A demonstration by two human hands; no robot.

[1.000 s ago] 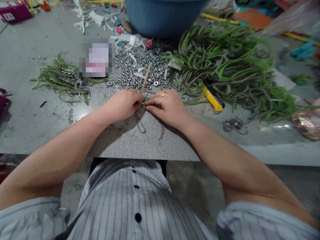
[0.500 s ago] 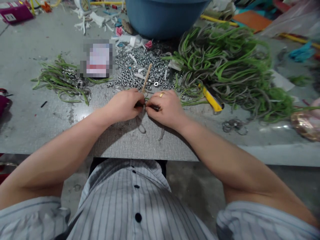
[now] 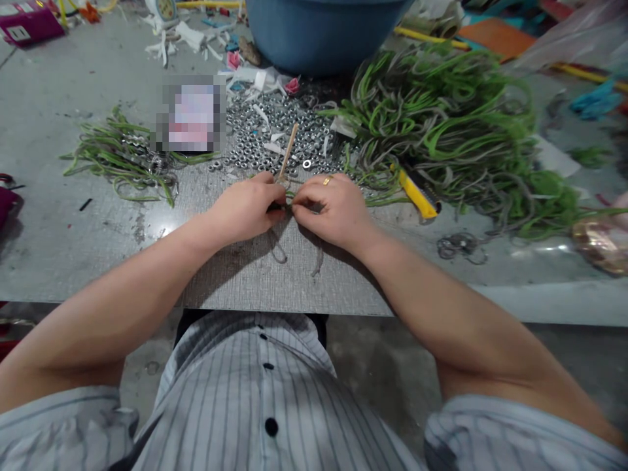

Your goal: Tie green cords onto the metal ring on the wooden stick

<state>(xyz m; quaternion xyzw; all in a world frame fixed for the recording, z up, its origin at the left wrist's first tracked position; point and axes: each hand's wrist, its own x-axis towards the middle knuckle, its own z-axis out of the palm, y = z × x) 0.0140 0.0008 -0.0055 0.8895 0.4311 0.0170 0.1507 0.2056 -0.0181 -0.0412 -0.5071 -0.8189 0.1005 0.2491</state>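
Observation:
My left hand (image 3: 252, 204) is closed in a pinch on a thin grey-green cord, close to the front of the table. Opposite it, my right hand (image 3: 331, 208) pinches the same cord, with a small gap between the fingertips. A grey cord loop (image 3: 279, 252) hangs down on the tabletop below my left fingers, and a loose cord end (image 3: 318, 260) lies below my right hand. A thin wooden stick (image 3: 289, 150) points away from just behind my fingers. The cord's middle is mostly hidden by my fingers.
Many metal nuts (image 3: 245, 147) spread behind my hands. A blue tub (image 3: 328, 36) stands at the back. Green and grey cords (image 3: 441, 131) are heaped right, beside a yellow cutter (image 3: 417, 193). A smaller cord bundle (image 3: 118, 154) lies left, near a blurred-out object (image 3: 191, 118).
My right hand has shifted slightly right, widening the gap between my fingertips. My left hand stays nearly in place, still pinching.

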